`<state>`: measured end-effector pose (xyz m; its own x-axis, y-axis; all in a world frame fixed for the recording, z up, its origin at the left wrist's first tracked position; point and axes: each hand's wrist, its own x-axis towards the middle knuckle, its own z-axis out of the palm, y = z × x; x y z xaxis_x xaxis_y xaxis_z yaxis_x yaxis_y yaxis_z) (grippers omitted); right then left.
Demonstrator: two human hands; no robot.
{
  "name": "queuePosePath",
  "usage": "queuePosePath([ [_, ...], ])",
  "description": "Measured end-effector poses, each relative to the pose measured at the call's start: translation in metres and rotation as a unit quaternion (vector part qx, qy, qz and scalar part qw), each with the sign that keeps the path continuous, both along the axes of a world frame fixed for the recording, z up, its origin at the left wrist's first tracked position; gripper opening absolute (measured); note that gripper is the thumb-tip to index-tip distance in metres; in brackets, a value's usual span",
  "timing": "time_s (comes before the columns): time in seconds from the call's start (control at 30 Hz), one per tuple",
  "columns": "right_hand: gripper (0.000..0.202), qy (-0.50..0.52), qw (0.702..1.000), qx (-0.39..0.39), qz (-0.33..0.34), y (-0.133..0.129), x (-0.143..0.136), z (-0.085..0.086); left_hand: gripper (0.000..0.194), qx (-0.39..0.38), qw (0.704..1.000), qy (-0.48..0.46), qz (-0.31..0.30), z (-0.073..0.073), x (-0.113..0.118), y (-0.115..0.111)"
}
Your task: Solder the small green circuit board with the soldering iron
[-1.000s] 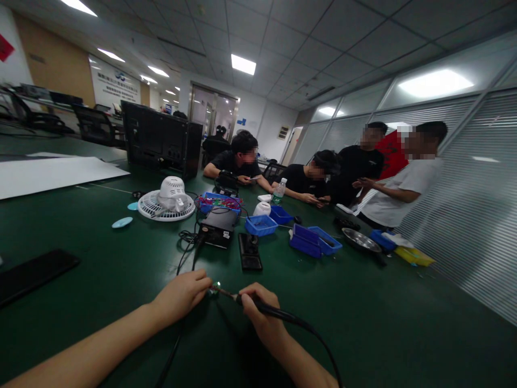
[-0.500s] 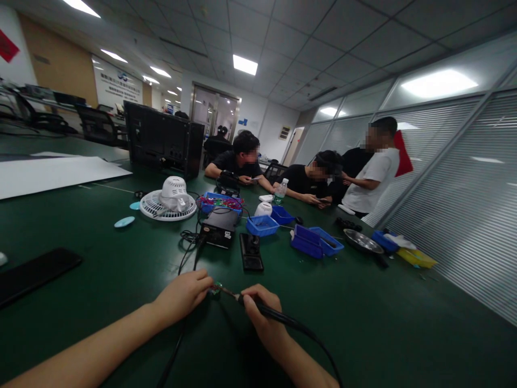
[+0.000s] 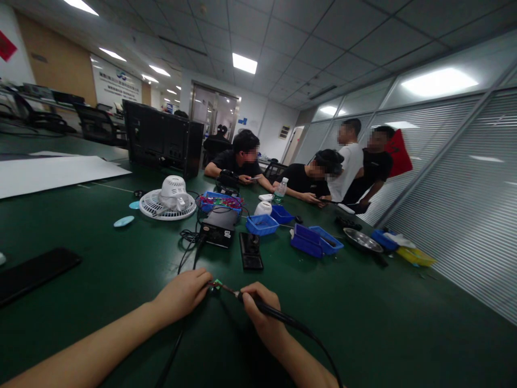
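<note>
My right hand (image 3: 262,310) is closed round the handle of a soldering iron (image 3: 270,311), whose thin metal tip points left. That tip reaches a small green circuit board (image 3: 218,284) just above the dark green table (image 3: 161,248). My left hand (image 3: 188,291) pinches at the board's left side, where thin reddish wires show by the fingertips. The fingertips partly hide what they grip. From the iron's handle a thick black cable runs down and right.
Beyond my hands stand a black power unit (image 3: 218,229), a black iron stand (image 3: 251,252), a white fan (image 3: 169,202) and blue trays (image 3: 262,225). A black phone-like slab (image 3: 38,275) lies left. A steel pan (image 3: 362,240) lies right. Several people are across the table.
The circuit board has tilted slightly, showing more green, while my hands stay nearly in place. In the background, the person in white has moved left and another in black shows at the right.
</note>
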<state>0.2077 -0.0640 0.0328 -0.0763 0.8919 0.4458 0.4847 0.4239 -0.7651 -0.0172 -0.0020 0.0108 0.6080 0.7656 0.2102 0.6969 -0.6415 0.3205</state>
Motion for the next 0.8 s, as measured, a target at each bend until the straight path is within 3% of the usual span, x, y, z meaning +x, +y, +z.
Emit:
queuePosePath([
  [0.27,0.015,-0.001,1.000,0.001,0.007,0.001,0.002,-0.002,0.021,0.004,0.999,0.042,0.013,0.008,0.002,-0.003],
  [0.53,0.017,-0.008,1.000,-0.005,0.005,0.001,0.002,-0.001,0.025,0.019,0.989,0.109,0.093,0.011,0.007,-0.010],
  [0.8,0.016,-0.006,1.000,-0.008,0.002,0.002,0.002,-0.003,0.023,-0.024,0.993,0.085,0.073,0.013,0.009,-0.010],
])
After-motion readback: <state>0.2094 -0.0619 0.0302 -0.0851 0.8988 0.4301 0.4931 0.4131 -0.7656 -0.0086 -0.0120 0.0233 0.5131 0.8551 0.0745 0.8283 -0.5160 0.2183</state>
